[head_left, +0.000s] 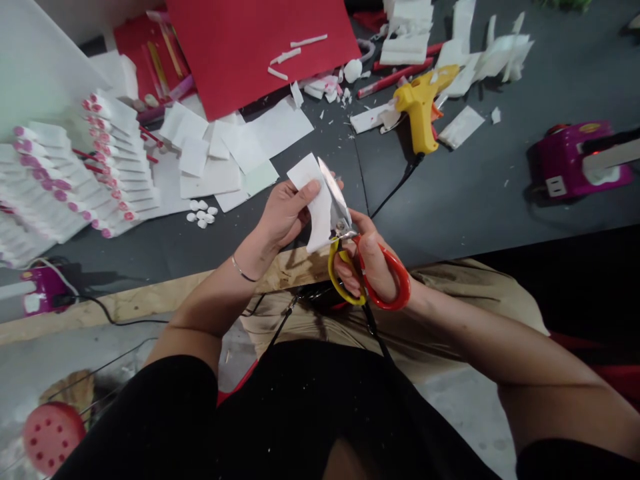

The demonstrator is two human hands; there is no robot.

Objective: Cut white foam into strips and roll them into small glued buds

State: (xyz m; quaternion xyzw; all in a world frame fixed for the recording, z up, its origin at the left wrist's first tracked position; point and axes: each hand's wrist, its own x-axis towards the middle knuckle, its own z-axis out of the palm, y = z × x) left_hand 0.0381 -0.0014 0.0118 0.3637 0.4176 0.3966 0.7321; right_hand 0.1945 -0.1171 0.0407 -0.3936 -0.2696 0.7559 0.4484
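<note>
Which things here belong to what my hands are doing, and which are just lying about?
In hand:
- scissors, right hand
- white piece, left hand

Probably just lying about:
- yellow glue gun
- red sheet
- small white lumps

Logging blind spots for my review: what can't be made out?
All in the head view:
Left hand: fingers partly behind the white piece.
Right hand: some fingers hidden by the scissors.
Pink-tipped white strips: leftmost cut off by the left edge.
Green thing: cut off by the top edge.
</note>
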